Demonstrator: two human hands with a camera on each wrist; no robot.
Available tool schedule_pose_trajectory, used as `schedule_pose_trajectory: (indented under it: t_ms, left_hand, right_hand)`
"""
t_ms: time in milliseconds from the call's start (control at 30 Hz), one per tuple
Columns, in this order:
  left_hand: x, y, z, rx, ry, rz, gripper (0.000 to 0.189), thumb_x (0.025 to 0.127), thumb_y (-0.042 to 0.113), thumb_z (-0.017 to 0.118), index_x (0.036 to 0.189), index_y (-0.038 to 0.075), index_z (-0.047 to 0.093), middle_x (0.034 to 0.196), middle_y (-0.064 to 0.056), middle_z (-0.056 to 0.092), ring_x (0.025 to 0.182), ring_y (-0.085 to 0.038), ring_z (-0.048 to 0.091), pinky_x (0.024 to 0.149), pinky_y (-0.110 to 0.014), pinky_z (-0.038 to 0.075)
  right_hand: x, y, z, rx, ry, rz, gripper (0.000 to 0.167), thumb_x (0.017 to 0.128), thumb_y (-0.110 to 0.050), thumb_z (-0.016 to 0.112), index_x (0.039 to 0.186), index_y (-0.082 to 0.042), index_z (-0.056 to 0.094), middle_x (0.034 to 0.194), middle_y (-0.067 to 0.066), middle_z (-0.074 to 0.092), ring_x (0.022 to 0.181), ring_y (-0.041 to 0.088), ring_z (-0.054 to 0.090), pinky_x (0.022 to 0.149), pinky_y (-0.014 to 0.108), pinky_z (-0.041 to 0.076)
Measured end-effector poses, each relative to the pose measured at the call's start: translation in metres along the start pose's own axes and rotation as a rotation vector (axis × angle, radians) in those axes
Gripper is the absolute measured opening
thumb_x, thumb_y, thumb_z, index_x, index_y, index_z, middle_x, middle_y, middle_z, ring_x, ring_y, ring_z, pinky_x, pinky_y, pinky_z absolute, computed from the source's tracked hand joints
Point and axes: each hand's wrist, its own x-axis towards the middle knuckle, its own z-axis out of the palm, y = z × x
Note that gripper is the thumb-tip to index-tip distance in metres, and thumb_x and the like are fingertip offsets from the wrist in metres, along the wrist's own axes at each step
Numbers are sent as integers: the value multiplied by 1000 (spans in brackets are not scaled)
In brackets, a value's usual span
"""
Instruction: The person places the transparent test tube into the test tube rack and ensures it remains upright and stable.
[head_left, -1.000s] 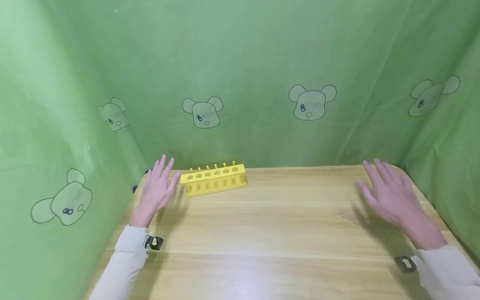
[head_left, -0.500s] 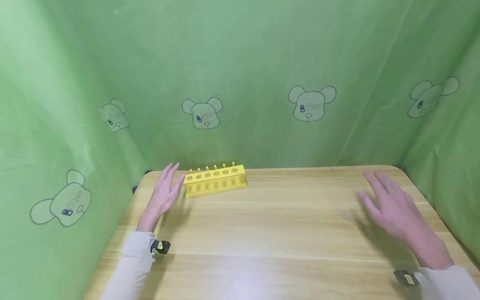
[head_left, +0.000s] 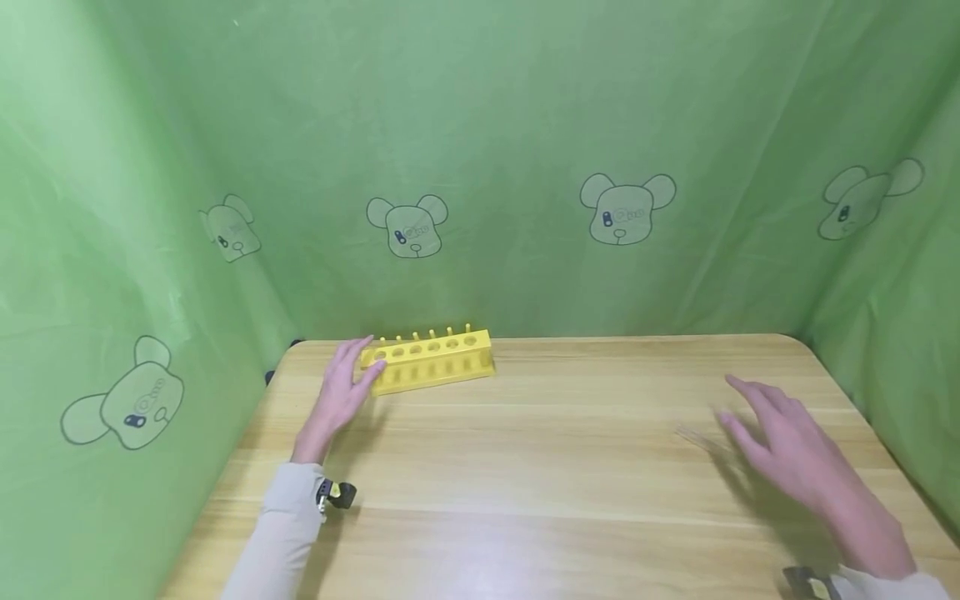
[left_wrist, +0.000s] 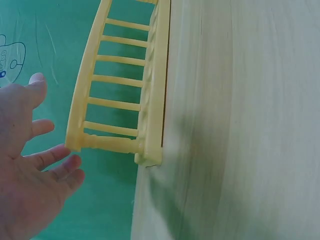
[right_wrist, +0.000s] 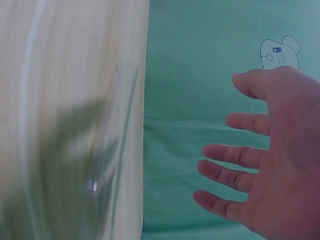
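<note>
A yellow test tube rack (head_left: 429, 354), with a row of holes on top and pegs along its back, stands at the table's far left. At its left end is my left hand (head_left: 339, 400), thumb in front of the top plate and fingers spread toward the back. In the left wrist view its fingertips come right up to the end of the rack (left_wrist: 156, 100). My right hand (head_left: 797, 450) hovers with loosely bent fingers over the right side of the table. Below and left of it lies a clear glass test tube (head_left: 697, 437), partly in shadow; the right wrist view shows the tube (right_wrist: 120, 120) apart from the fingers.
The wooden table (head_left: 525, 467) has rounded far corners. Green curtains (head_left: 510, 125) printed with bear heads enclose it at the back and both sides. Small dark cameras are strapped at the wrists, such as the left wrist camera (head_left: 342, 495).
My left hand has moved right, from beside the rack to its left end. My right hand has come nearer to me and lower, its fingers bending more. Rack and tube stay put.
</note>
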Motion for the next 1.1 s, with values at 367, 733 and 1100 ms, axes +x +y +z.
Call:
schedule_pose_trajectory:
  t_ms: [367, 733, 1100]
  left_hand:
    - [9, -1, 11, -23, 29, -52, 66, 96, 29, 74, 150, 3, 47, 147, -22, 45, 131, -40, 48, 112, -56, 44]
    - [16, -1, 13, 7, 47, -66, 58, 89, 23, 81, 138, 0, 60, 135, -19, 55, 126, -38, 53, 114, -52, 43]
    - [21, -3, 15, 12, 56, -11, 51, 87, 20, 83, 130, -2, 65, 129, -19, 61, 123, -38, 57, 113, -53, 42]
  right_hand:
    - [-17, 7, 13, 20, -18, -9, 59, 102, -30, 66, 148, 1, 46, 135, 37, 49, 114, 60, 49, 84, 85, 38]
    - [-23, 11, 23, -25, -25, -26, 53, 96, -28, 75, 136, 0, 55, 126, 33, 56, 107, 55, 56, 80, 80, 46]
    - [-26, 15, 30, -52, -13, -44, 49, 89, -19, 80, 130, 0, 60, 114, 27, 63, 95, 45, 63, 73, 71, 53]
